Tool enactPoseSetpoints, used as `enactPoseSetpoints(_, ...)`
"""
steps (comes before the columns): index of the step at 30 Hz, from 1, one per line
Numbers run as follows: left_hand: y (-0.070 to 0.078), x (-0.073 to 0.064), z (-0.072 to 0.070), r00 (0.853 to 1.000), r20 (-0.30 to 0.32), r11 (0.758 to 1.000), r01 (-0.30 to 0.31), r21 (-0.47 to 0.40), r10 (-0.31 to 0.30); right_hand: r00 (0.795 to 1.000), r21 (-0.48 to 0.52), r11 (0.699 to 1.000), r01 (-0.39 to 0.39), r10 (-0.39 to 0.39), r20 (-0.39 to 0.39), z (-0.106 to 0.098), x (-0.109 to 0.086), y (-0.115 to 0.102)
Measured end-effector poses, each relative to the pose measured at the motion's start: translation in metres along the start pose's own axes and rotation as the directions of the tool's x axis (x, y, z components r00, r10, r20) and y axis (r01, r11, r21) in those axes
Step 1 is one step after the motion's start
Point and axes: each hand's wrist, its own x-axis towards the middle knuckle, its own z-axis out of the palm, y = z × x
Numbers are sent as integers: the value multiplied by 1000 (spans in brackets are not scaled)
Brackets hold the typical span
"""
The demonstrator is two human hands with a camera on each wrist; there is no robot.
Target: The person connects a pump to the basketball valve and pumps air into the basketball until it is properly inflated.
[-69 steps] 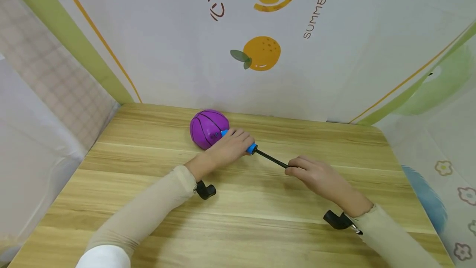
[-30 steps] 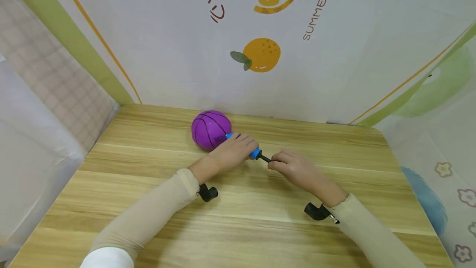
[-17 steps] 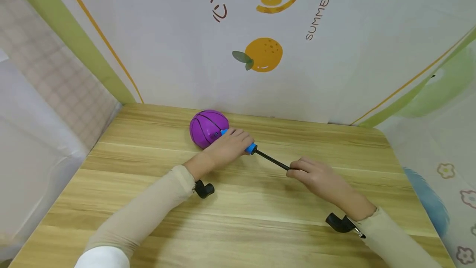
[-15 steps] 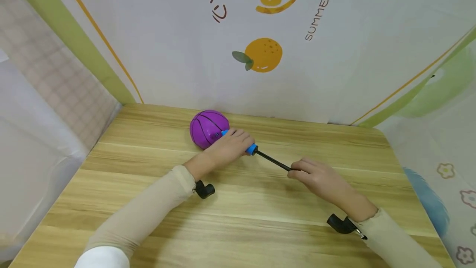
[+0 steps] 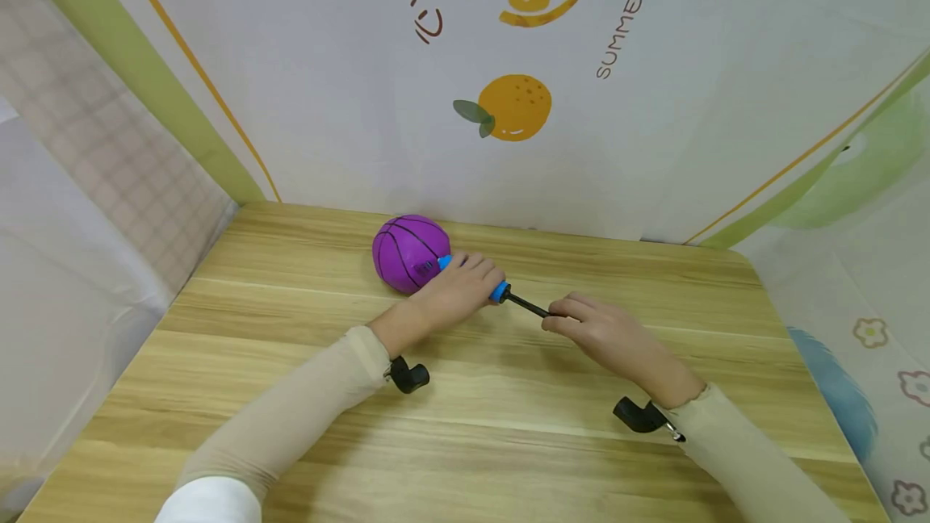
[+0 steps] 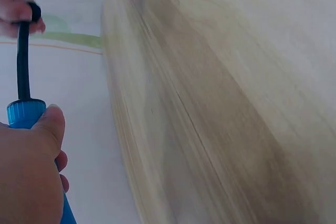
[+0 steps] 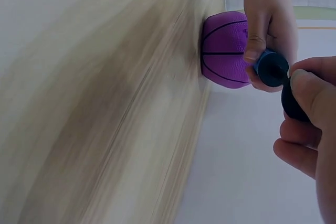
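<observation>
My left hand (image 5: 459,290) grips the blue barrel (image 5: 499,291) of a hand pump at the back of the table. Most of the barrel is hidden under its fingers. The pump's far end meets a purple basketball (image 5: 408,254) with black lines, whose top looks a little sunken. A black rod (image 5: 528,306) slants out of the barrel toward my right hand (image 5: 617,341). In the right wrist view, that hand's thumb and fingers pinch the black handle (image 7: 293,100) at the rod's end. The left wrist view shows the left thumb (image 6: 51,127) lying along the blue collar (image 6: 26,111).
The wooden table (image 5: 465,442) runs back to a white printed cloth (image 5: 349,103) close behind the ball. Black wrist mounts (image 5: 410,376) hang beside both forearms, just over the tabletop. More cloth hangs on both sides.
The rod was slid in about a second ago, then drawn far out. Now my right hand has moved back left, and less rod shows. The ball and left hand have shifted slightly right.
</observation>
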Motion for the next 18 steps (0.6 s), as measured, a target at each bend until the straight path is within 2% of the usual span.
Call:
enactPoseSetpoints(6, 5, 2, 2, 1000, -7, 1000, -5, 13, 5, 1000, -11, 1000, -16, 17, 24, 12, 15, 3)
enactPoseSetpoints(11, 7, 2, 2, 1000, 0, 1000, -15, 3, 15, 1000, -21, 1000, -8, 9, 3, 23, 25, 5)
enactPoseSetpoints(18, 5, -1, -1, 1000, 3, 1000, -20, 13, 20, 1000, -6, 1000, 14, -14, -17, 26, 29, 4)
